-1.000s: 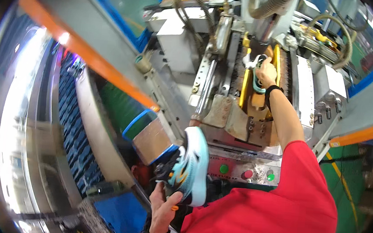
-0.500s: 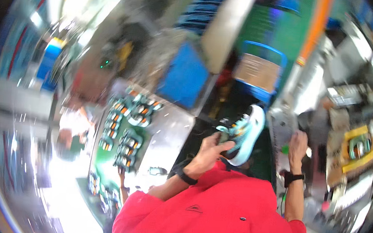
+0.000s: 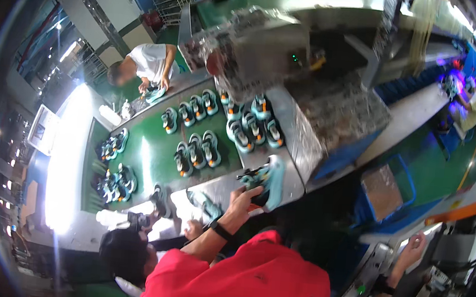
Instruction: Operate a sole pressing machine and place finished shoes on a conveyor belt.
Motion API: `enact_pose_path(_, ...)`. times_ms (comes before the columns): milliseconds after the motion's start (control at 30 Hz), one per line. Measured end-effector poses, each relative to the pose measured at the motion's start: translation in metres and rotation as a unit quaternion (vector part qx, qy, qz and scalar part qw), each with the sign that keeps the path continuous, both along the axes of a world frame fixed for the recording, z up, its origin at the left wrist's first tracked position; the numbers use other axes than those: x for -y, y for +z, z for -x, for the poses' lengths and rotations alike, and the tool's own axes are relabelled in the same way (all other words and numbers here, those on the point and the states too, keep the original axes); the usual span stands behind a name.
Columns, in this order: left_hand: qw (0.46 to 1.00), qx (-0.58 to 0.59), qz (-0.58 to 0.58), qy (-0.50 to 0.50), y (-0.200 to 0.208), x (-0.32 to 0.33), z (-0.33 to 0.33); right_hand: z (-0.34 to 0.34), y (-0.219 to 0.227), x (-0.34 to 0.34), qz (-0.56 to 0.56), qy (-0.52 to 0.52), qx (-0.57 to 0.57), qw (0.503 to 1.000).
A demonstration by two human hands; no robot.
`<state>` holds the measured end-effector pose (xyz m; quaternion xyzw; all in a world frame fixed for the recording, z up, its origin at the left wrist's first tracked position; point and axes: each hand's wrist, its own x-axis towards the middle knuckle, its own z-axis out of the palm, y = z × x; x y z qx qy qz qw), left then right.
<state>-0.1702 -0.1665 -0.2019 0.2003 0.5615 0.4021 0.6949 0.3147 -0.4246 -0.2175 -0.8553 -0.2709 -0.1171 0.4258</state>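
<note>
My left hand (image 3: 239, 206) is closed on a pale teal and white sneaker (image 3: 276, 183), its thumb across the shoe's upper. The shoe is held tilted above the near edge of a metal-topped table section (image 3: 295, 142). Several matching sneakers (image 3: 241, 134) with orange details stand close together just beyond it. Out to the right, my right hand (image 3: 412, 251) is raised beside a bench with machine parts; its fingers are loosely bent and apart, with nothing visible in them. Each wrist wears a dark band.
A green conveyor belt (image 3: 152, 158) carries rows of sneakers. One person (image 3: 149, 64) works across it; another dark-haired person (image 3: 124, 252) sits close on my left. A plastic-wrapped machine (image 3: 258, 48) stands ahead. A blue-framed cart (image 3: 382, 192) with a brown board is at right.
My view has swung left, bringing the belt and both workers into the middle and left. The sneaker stays in my left hand, now beside the metal table. My right hand appears farther out to the right.
</note>
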Motion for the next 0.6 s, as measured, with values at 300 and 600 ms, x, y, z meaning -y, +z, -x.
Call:
enact_pose_path(300, 0.983, -0.083, -0.103, 0.13, -0.064, -0.247, 0.127, 0.109, 0.3, -0.386, 0.027, 0.345, 0.353, 0.869)
enact_pose_path(600, 0.947, -0.246, -0.12, 0.166, -0.177, -0.524, 0.22, 0.27, 0.401, -0.769, 0.12, 0.508, 0.63, 0.574)
